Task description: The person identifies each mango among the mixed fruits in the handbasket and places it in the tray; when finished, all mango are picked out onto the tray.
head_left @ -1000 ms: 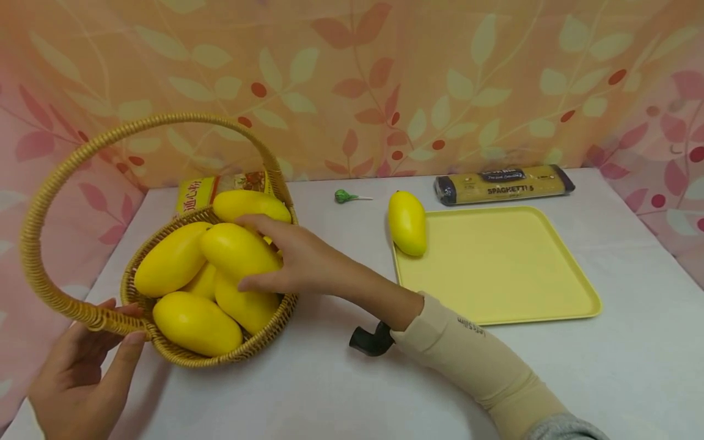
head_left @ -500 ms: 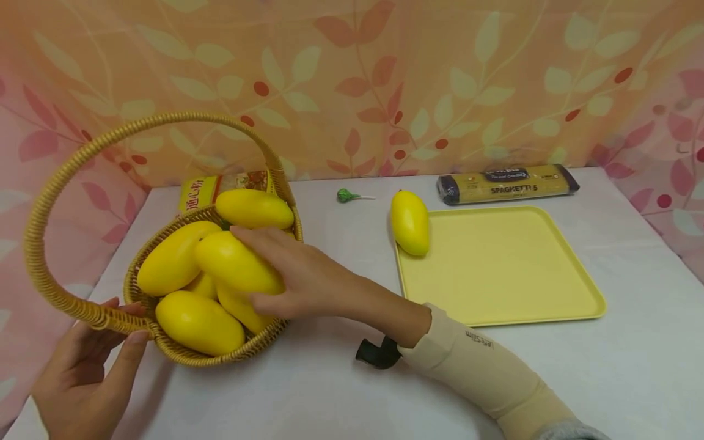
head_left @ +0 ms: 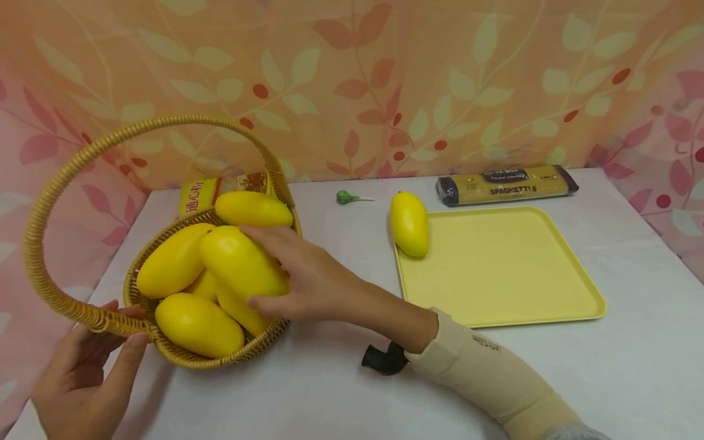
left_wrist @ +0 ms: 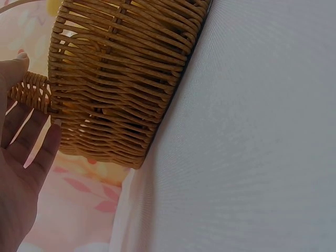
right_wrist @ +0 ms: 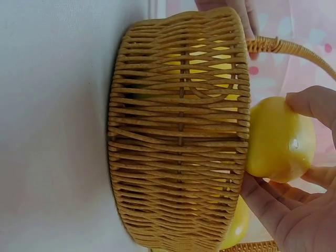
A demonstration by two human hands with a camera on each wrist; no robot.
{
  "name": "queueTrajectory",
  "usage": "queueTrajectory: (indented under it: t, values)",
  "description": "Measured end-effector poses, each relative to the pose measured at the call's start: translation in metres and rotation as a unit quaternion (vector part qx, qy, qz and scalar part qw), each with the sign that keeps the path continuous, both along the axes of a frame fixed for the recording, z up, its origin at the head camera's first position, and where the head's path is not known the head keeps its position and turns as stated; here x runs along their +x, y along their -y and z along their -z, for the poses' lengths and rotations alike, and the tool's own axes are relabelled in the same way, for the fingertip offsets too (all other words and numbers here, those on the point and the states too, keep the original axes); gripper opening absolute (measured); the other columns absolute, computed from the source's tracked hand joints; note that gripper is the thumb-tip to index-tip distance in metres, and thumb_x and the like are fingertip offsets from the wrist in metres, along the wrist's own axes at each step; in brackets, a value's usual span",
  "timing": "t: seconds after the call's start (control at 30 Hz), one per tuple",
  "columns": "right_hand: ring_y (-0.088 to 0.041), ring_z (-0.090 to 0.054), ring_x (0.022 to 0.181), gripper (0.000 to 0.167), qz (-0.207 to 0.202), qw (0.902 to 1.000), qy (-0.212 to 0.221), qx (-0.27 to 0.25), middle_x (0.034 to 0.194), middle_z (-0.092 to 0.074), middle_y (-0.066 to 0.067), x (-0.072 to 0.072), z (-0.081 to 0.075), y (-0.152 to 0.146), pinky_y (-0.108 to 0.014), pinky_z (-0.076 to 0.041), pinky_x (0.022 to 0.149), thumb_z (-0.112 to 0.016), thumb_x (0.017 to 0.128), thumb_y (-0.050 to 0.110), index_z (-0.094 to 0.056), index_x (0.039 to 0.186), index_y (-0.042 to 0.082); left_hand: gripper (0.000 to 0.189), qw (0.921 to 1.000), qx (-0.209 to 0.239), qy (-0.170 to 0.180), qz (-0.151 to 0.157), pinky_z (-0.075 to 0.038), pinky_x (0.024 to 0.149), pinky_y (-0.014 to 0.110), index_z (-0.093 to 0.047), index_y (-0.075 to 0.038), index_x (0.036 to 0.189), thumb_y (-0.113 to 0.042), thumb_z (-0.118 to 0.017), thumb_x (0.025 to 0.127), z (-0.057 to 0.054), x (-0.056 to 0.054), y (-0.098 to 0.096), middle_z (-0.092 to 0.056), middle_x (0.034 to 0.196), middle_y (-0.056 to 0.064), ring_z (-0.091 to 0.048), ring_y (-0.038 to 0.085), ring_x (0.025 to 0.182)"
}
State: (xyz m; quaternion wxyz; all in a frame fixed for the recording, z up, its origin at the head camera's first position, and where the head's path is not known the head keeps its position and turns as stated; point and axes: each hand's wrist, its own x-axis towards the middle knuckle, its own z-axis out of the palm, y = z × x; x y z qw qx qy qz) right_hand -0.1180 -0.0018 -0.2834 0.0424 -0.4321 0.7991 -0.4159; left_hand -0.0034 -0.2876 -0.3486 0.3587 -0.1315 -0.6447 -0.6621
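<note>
"On the left side of the tabletop, holding what?"

"With the right hand, pinching a yellow mango between thumb and curved fingers, atop the others in the wicker basket. In the right wrist view, just above the rim; impossible to tell whether touching the ones beneath."

"And with the left hand?"

"Pinching the near end of the arched handle, thumb on one side, fingers on the other. Around the held one, more mangoes, all yellow."

"Behind the basket?"

"Partly hidden, a yellow packet with red lettering. Farther right, near the back edge, a green lollipop, then a pack of spaghetti."

"And nearer, on the right?"

"A flat yellow tray, with another mango lying over its left edge. Close to the beige sleeve, a dark curved object, partly covered. At the back, a curtain printed with leaves."
</note>
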Motion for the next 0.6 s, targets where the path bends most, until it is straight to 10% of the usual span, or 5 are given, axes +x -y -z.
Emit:
queueTrajectory:
  t: [0.6]
  values:
    - [-0.012,-0.057,0.100,0.078,0.059,0.9967,0.018,-0.053,0.143,-0.045,0.001,0.006,-0.002,-0.036,-0.021,-0.056,0.079,-0.081,0.086,0.027,-0.038,0.151,0.022,0.049,0.9994,0.020,-0.019,0.020,-0.054,0.093,0.024,-0.045,0.032,0.123,0.033,-0.060,0.077,0.001,-0.001,-0.001,-0.065,0.114,0.031,-0.068,0.028,0.104]
